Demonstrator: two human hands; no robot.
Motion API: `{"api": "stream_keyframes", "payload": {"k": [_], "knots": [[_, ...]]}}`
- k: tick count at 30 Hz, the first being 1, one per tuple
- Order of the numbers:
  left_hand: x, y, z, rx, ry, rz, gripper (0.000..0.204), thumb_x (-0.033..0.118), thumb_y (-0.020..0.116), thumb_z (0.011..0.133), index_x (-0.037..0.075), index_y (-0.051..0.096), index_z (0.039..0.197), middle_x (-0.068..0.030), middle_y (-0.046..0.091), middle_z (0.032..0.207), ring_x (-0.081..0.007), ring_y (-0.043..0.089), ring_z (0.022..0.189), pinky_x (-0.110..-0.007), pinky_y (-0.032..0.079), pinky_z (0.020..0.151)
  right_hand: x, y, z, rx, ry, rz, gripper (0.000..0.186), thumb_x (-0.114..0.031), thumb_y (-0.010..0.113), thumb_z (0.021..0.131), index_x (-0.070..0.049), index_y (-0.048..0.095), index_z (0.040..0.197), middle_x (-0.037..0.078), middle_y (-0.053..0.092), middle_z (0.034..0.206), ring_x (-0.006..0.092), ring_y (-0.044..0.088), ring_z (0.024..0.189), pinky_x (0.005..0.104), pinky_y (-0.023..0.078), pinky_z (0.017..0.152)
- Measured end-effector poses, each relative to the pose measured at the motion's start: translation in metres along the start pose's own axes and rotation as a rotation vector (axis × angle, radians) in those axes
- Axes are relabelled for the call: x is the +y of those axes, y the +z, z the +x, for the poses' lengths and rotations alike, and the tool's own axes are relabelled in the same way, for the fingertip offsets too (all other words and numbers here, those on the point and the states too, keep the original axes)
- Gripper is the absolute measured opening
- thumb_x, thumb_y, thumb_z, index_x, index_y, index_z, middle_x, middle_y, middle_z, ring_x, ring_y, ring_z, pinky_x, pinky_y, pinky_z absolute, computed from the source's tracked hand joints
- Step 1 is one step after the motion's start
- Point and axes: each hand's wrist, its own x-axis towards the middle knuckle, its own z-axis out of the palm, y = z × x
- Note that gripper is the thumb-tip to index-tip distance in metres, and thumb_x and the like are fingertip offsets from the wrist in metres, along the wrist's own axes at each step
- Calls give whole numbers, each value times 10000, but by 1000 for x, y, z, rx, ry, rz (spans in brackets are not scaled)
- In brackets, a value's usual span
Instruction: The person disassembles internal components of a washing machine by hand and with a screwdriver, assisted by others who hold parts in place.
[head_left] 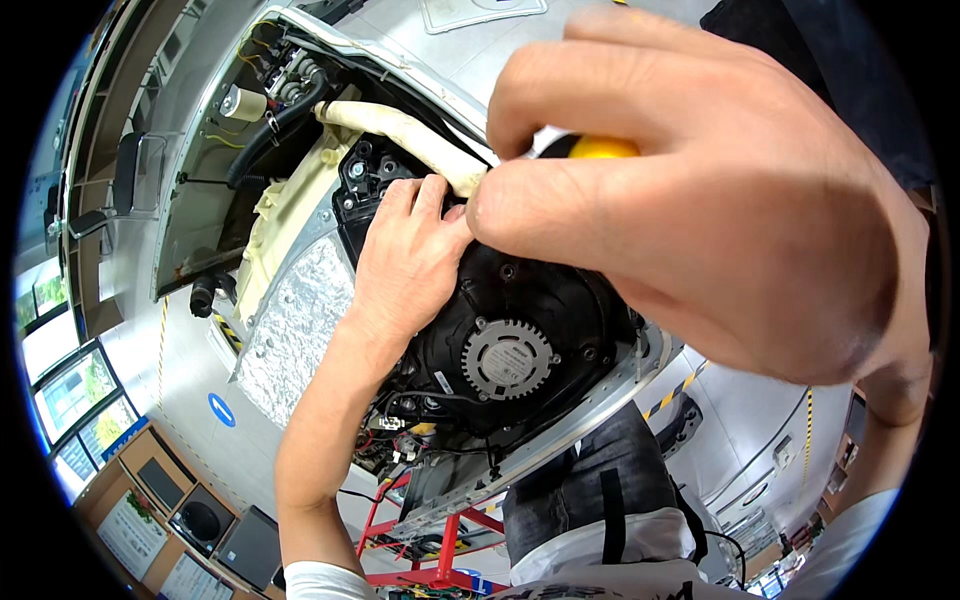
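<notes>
Gripping a yellow-handled tool (601, 147), your right hand (700, 200) fills the upper right of the view, its fingers curled tight around the handle so that only a yellow sliver and a bit of black show between forefinger and thumb. What the tool's tip meets is hidden behind the knuckles.

Your left hand (410, 260) lies flat on the black fan housing (520, 330), fingers together and stretched upward, holding nothing. Its fingertips (425, 190) touch the lower edge of a black bracket (365, 180) studded with bolts, and sit just beside the tip of your right thumb. Just above those fingertips a cream padded hose (400, 128) runs across, passing under your right forefinger.

Below your left palm sits the grey toothed hub (507, 358) of the fan. Beside your left wrist, on the little-finger side, is a silver foil panel (295, 325). Near your left forearm, a tangle of wires (410, 430) hangs at the housing's lower edge, over a red stand (440, 545). Well above your fingers, black hoses (280, 120) cross the open metal casing (190, 170).
</notes>
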Motion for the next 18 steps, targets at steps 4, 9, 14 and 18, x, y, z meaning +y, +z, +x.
{"api": "stream_keyframes", "payload": {"k": [4,9,14,18], "knots": [[-1,0,-2,15,6,8,303,37,535,819,161,639,1076,-102,518,872,-262,509,820,-366,443,775,0,2,2,-6,-7,2,388,-88,758,586,5,579,918,124,559,720,274,580,624,316,451,557],[6,-19,13,-89,-170,-330,303,46,541,823,173,642,1078,-102,521,877,-266,506,827,-369,444,778,-1,0,-3,-6,9,-5,388,-84,756,585,7,579,918,125,559,725,274,580,629,317,452,561],[-1,-1,-2,-2,-7,1,264,66,552,797,114,639,1042,-113,527,892,-279,508,850,-373,447,786,-2,1,0,-13,-10,0,388,-80,754,584,8,578,918,127,560,730,275,581,634,317,453,565],[2,-3,2,-39,15,40,272,82,549,762,46,627,1020,-123,528,909,-289,509,874,-376,450,791,-3,3,-2,-15,-10,-14,387,-77,753,584,9,578,918,128,560,733,275,582,638,318,454,568]]}}
